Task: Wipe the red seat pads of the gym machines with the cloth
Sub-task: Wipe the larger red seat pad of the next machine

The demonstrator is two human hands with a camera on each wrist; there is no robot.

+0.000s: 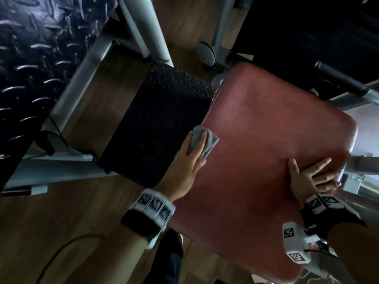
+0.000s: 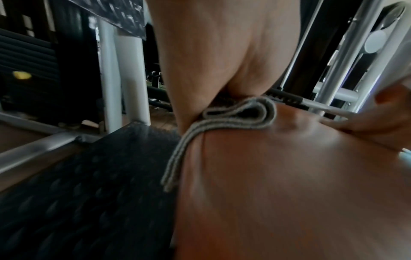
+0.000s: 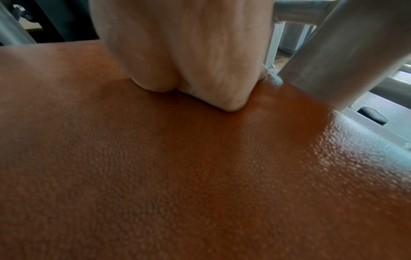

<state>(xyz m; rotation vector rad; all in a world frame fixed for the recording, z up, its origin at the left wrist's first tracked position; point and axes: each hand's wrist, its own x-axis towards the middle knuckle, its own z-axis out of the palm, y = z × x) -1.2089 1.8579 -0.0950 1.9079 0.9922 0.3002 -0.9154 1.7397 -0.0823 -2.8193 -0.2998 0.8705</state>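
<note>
A big red seat pad (image 1: 266, 140) fills the middle and right of the head view. My left hand (image 1: 196, 148) holds a folded grey cloth (image 1: 211, 141) against the pad's left edge, fingers closed about it. In the left wrist view the cloth (image 2: 255, 121) lies doubled under the left hand (image 2: 211, 61) and hangs over the pad's (image 2: 289, 176) side. My right hand (image 1: 311, 175) lies spread on the pad's right edge with straight fingers. In the right wrist view the heel of the right hand (image 3: 189, 61) presses into the pad (image 3: 177, 167).
A black diamond-plate footplate (image 1: 160, 119) sits just left of the pad, with a larger one (image 1: 41, 48) at the top left. Grey steel frame tubes (image 1: 82, 78) run between them. A black-gripped handle bar (image 1: 338, 78) juts at the upper right. The floor (image 1: 61, 222) is wood.
</note>
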